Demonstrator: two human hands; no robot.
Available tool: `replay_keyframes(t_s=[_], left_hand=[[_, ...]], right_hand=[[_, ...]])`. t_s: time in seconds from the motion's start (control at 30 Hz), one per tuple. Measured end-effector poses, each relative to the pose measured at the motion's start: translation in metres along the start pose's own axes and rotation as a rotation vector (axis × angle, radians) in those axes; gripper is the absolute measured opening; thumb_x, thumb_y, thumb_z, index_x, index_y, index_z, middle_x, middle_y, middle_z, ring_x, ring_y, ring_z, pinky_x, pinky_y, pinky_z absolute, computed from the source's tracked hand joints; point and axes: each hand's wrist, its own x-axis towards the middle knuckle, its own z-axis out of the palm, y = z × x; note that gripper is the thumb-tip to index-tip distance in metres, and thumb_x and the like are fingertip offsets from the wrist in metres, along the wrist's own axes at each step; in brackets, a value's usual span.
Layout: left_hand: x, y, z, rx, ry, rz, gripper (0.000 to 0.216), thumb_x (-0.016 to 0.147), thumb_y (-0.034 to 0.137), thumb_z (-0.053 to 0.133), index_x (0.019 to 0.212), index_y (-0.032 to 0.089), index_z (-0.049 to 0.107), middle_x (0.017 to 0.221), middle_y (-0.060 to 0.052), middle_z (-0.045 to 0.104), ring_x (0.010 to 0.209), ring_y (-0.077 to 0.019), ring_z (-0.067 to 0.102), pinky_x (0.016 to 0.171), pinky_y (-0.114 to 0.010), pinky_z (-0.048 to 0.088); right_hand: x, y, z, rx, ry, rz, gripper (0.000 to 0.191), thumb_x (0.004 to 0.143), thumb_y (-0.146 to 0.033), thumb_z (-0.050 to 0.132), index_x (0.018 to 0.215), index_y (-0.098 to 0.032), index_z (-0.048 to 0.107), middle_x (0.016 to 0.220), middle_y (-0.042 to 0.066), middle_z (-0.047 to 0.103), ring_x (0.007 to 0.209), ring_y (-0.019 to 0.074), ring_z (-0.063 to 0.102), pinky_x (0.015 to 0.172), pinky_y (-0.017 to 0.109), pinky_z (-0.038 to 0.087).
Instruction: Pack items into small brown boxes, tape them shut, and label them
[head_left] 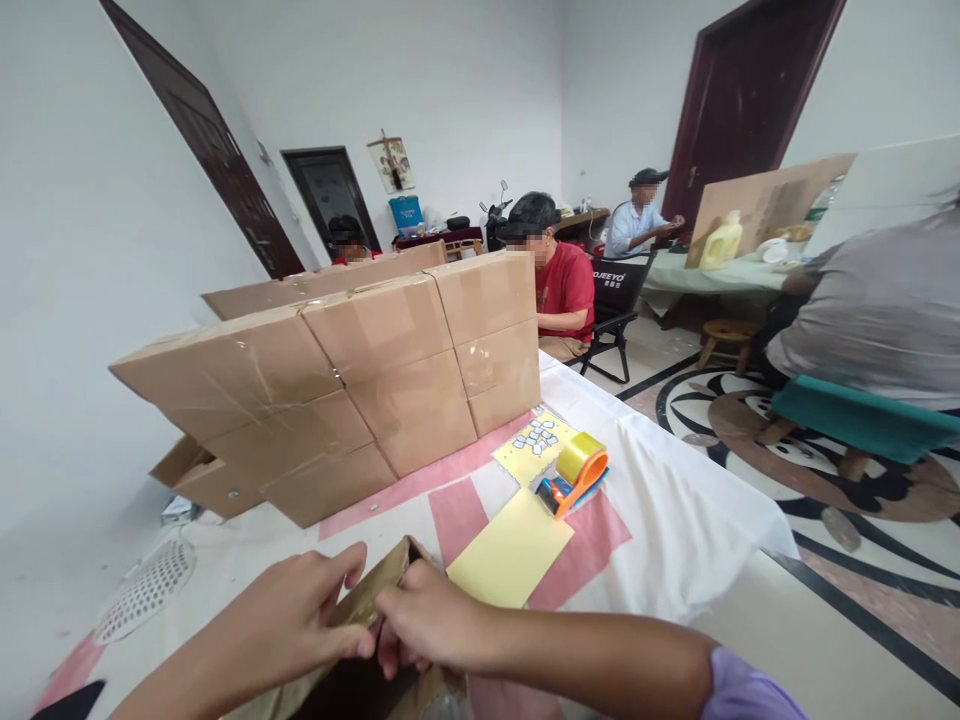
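Observation:
An open cardboard box [380, 580] sits at the near edge of the table, its dark inside facing up and its lower part cut off by the picture. My right hand [431, 620] has its fingers curled round the box's upper edge, close to a corner. Beside it, my left hand [304, 605] is over the box's left side, thumb and fingers bent but apart, with nothing seen between them. Just beyond the box lie a blank yellow sheet [514, 548], a yellow sheet with printed drawings [525, 447] and an orange tape dispenser [581, 480] with yellow tape.
A wall of joined cardboard boxes [390, 375] stands across the table's far side. A white perforated piece [146, 590] lies at left on the white-and-pink tablecloth [645, 510]. Several people sit beyond, one in a red shirt [566, 290]. A teal stool [862, 415] stands right.

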Motion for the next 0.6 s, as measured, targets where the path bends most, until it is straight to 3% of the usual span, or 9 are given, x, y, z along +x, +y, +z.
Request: replay_keyframes(t_s=[0.13,0.27,0.47,0.6], left_hand=[[0.012,0.009,-0.007,-0.142,-0.089,0.085,0.038,0.089,0.057,0.06,0.08,0.022,0.05,0.077,-0.001,0.065,0.071,-0.0188,0.055,0.062,-0.029,0.028],[0.013,0.016,-0.014,-0.298,-0.224,0.116,0.034,0.084,0.05,0.067,0.076,0.021,0.052,0.072,0.002,0.058,0.071,-0.0159,0.051,0.061,-0.026,0.032],[0.008,0.016,-0.021,-0.511,-0.347,0.061,0.04,0.091,0.059,0.058,0.079,0.021,0.055,0.072,0.001,0.051,0.065,-0.015,0.051,0.051,-0.022,0.041],[0.011,0.008,-0.015,-0.561,-0.31,0.051,0.044,0.092,0.063,0.056,0.081,0.021,0.058,0.068,0.002,0.044,0.063,-0.0152,0.05,0.048,-0.022,0.044]], right_hand=[[-0.004,0.001,-0.001,0.033,-0.001,-0.079,0.018,0.083,-0.023,0.052,0.067,-0.019,0.062,0.047,-0.006,0.053,0.038,0.0082,0.046,0.04,0.018,0.033],[-0.007,0.001,0.0,0.064,-0.017,-0.044,0.02,0.081,-0.017,0.051,0.064,-0.018,0.062,0.045,-0.005,0.053,0.04,0.0091,0.046,0.042,0.019,0.032],[-0.014,0.002,0.003,0.119,-0.056,0.012,0.034,0.091,-0.019,0.05,0.058,-0.018,0.056,0.043,-0.003,0.051,0.041,0.0104,0.047,0.045,0.023,0.031],[-0.013,0.009,0.005,0.128,-0.027,0.006,0.041,0.095,-0.017,0.045,0.056,-0.019,0.056,0.041,-0.004,0.049,0.039,0.0106,0.045,0.045,0.024,0.03]])
